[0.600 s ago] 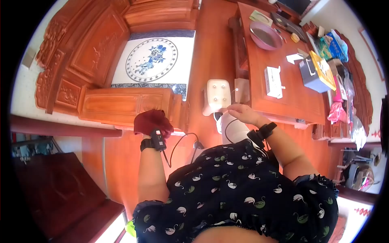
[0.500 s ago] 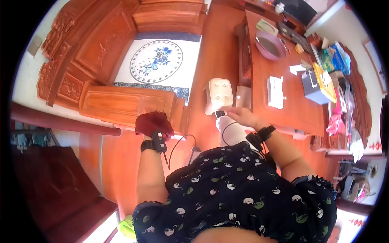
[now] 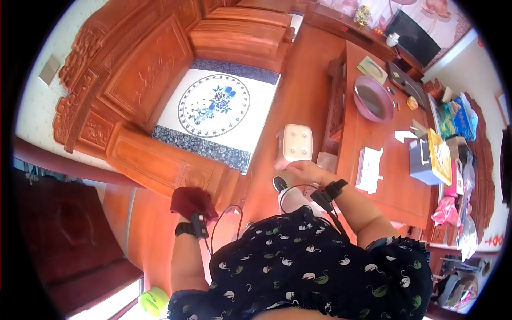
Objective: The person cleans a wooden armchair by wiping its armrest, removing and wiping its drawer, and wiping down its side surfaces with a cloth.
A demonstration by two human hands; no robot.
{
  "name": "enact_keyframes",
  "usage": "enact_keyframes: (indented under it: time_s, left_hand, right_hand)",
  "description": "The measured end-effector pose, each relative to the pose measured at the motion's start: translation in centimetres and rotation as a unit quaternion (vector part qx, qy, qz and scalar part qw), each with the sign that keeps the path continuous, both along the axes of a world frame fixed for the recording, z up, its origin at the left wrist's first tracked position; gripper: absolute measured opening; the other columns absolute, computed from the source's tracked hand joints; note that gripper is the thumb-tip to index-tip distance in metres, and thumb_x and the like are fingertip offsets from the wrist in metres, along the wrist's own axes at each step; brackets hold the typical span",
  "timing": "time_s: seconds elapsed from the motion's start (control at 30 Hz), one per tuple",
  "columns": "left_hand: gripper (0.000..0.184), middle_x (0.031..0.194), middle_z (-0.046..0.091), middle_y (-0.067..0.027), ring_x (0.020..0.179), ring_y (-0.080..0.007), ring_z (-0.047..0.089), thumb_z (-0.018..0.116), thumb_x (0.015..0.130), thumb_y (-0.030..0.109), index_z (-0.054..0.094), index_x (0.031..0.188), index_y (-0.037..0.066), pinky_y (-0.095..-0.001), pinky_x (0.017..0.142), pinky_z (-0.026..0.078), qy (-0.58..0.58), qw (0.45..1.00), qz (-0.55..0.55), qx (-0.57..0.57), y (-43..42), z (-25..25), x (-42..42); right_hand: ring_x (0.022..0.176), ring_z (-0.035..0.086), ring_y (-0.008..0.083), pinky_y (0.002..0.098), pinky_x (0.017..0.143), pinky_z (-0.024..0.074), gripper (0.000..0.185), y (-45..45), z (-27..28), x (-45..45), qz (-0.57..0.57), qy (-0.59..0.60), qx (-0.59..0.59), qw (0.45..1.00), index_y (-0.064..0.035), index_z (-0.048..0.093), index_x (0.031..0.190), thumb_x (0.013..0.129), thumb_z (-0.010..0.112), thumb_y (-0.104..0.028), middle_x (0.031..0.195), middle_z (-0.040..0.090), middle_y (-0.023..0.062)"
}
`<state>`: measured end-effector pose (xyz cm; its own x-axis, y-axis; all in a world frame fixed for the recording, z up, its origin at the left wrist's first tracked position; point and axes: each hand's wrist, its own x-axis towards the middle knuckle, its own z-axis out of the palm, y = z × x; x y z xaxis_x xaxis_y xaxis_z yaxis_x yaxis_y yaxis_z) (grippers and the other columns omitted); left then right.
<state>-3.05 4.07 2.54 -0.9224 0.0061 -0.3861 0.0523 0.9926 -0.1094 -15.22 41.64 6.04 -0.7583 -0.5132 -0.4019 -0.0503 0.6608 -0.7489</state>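
Note:
A dark red cloth covers my left hand, whose fingers are hidden under it, beside the carved wooden sofa's front arm. My right hand is held out at the lower edge of a small cream stool, its fingers partly bent. Whether thumb and fingers touch or hold anything is too small to tell. Black devices on straps with cables sit on both wrists. A white cushion with a blue flower print lies on the sofa seat.
On the wooden table stand a pink basin, a white box and a grey bin with a yellow lid. A green object is at the lower left. A television stands at the back right.
The view has shifted, so the sofa, stool and table appear lower, and more of the television wall shows. The cloth remains at my left hand; a foot in a black shoe now shows beside the stool.

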Motion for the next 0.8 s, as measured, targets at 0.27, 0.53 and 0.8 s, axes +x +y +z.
enact_keyframes:
  time_s: [0.27, 0.53, 0.8]
  left_hand:
    - [0.02, 0.072, 0.065, -0.0073, 0.064, -0.0242, 0.061, 0.055, 0.071, 0.025, 0.063, 0.076, 0.007, -0.0335, 0.055, 0.048, -0.117, 0.986, 0.061, -0.103, 2.9, 1.2, -2.2]
    - [0.015, 0.068, 0.064, -0.0046, 0.061, -0.0219, 0.06, 0.056, 0.069, 0.019, 0.061, 0.077, 0.006, -0.0313, 0.054, 0.048, 0.008, 0.956, 0.29, 0.041, 6.5, 3.3, -0.8]
    - [0.013, 0.065, 0.062, -0.0031, 0.059, -0.0203, 0.06, 0.058, 0.066, 0.015, 0.059, 0.076, 0.006, -0.0302, 0.054, 0.047, 0.237, 0.557, 0.554, 0.572, 8.8, 6.8, 4.5]
  right_hand:
    - [0.089, 0.06, 0.0195, 0.0284, 0.079, 0.0474, 0.035, 6.3, -2.0, -11.6, -0.007, -0.091, -0.021, 0.996, -0.0008, 0.06, 0.108, 0.089, 0.051, -0.029, 0.098, 0.064, 0.0134]
    - [0.083, 0.055, 0.0116, 0.026, 0.075, 0.0439, 0.027, 6.8, -2.2, -22.7, 0.022, -0.134, 0.029, 0.99, -0.0033, 0.061, 0.102, 0.087, 0.053, -0.025, 0.089, 0.061, 0.0028]
    - [0.092, 0.058, 0.0165, 0.0264, 0.08, 0.0463, 0.035, -4.3, -2.7, -21.3, 0.227, -0.122, 0.025, 0.966, -0.0022, 0.056, 0.114, 0.089, 0.055, -0.026, 0.104, 0.061, 0.0099]
